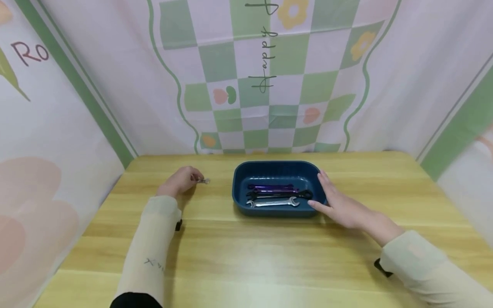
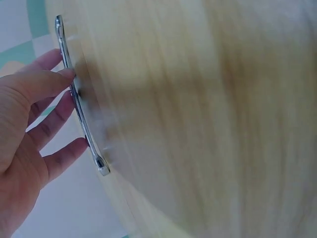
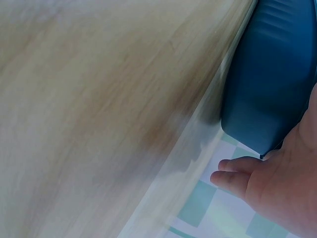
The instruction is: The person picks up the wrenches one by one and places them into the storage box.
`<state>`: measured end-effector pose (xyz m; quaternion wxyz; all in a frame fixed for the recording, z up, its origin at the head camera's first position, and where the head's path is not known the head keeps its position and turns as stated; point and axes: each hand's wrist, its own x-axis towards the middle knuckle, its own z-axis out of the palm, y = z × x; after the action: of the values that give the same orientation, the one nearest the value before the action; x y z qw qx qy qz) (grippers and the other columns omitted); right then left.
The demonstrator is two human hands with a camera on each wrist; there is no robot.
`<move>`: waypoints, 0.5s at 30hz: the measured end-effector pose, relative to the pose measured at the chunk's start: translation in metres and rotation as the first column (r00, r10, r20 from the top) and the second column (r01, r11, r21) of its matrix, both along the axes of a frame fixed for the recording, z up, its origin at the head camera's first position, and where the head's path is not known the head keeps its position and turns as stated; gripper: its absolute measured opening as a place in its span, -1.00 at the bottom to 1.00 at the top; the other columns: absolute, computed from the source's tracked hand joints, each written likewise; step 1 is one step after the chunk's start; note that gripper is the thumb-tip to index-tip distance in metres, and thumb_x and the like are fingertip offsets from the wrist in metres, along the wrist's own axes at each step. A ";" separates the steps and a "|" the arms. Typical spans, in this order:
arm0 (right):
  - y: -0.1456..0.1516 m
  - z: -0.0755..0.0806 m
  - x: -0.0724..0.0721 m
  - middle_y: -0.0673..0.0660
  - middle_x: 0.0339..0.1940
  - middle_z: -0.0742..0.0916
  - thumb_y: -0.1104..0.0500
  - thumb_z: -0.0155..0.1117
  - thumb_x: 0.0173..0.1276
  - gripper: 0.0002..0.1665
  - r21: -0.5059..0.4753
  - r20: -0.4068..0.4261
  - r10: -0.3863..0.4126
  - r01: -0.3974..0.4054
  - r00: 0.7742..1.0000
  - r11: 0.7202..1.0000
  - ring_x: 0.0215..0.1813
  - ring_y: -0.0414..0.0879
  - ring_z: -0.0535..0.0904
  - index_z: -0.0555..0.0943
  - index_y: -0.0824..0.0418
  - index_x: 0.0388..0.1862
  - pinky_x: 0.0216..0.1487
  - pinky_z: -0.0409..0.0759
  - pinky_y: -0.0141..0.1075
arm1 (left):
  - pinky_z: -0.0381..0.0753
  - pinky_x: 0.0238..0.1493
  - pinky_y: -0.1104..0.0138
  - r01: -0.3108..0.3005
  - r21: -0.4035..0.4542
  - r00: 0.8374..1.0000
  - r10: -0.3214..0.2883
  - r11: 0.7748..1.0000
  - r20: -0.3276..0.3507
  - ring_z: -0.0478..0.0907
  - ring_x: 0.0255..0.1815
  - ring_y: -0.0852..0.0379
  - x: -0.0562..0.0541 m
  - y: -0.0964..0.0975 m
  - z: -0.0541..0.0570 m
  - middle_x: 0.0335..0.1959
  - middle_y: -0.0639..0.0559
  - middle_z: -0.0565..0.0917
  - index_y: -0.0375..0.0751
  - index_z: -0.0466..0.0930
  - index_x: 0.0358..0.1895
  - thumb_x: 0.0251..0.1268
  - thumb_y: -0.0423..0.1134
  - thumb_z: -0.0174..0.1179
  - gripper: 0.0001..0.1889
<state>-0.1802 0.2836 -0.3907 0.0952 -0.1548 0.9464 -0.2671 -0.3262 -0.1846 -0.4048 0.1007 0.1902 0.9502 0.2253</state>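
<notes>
My left hand (image 1: pixel 181 180) is over the left part of the table, pinching a silver wrench (image 2: pixel 79 104) between thumb and fingers. In the left wrist view the wrench's full length shows, close to the wooden surface. A dark blue plastic bin (image 1: pixel 279 211) stands right of the middle. My right hand (image 1: pixel 343 207) rests against its right end, fingers fairly straight along the wall and thumb by the front rim. Inside the bin lie a silver double-ended wrench (image 1: pixel 272 202), a black wrench (image 1: pixel 279 195) and purple wrenches (image 1: pixel 271 187), side by side.
The light wooden table (image 1: pixel 246 261) runs back to a curtain (image 1: pixel 254 115) with green checks and flowers. More printed cloth (image 1: pixel 65 141) hangs at the left side. A dark band (image 1: pixel 178 225) shows at the left wrist.
</notes>
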 end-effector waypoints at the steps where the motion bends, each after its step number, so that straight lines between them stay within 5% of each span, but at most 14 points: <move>1: 0.000 0.000 0.000 0.22 0.67 -0.35 -0.25 0.01 0.61 0.14 0.001 0.002 0.000 0.000 1.000 1.000 0.60 0.45 -0.15 -0.45 0.24 0.67 0.45 0.01 0.37 | 0.57 0.17 0.00 0.001 -0.005 1.000 -0.001 1.000 0.000 0.60 0.03 -0.17 0.000 0.000 0.000 -0.08 -0.22 0.69 -0.35 0.73 0.05 0.39 -0.57 0.13 -0.72; 15: 0.000 0.001 -0.001 0.23 0.67 -0.34 -0.24 0.02 0.61 0.15 0.005 0.011 0.005 -0.005 1.000 1.000 0.60 0.46 -0.14 -0.45 0.24 0.67 0.45 0.01 0.38 | 0.56 0.18 -0.02 0.036 -0.029 0.999 -0.035 0.999 0.016 0.59 0.02 -0.19 0.000 -0.006 0.000 -0.08 -0.24 0.68 -0.34 0.72 0.11 0.16 -0.77 0.01 -0.48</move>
<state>-0.1815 0.2838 -0.3895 0.1014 -0.1556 0.9461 -0.2655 -0.3264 -0.1906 -0.4043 0.1147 0.2038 0.9491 0.2109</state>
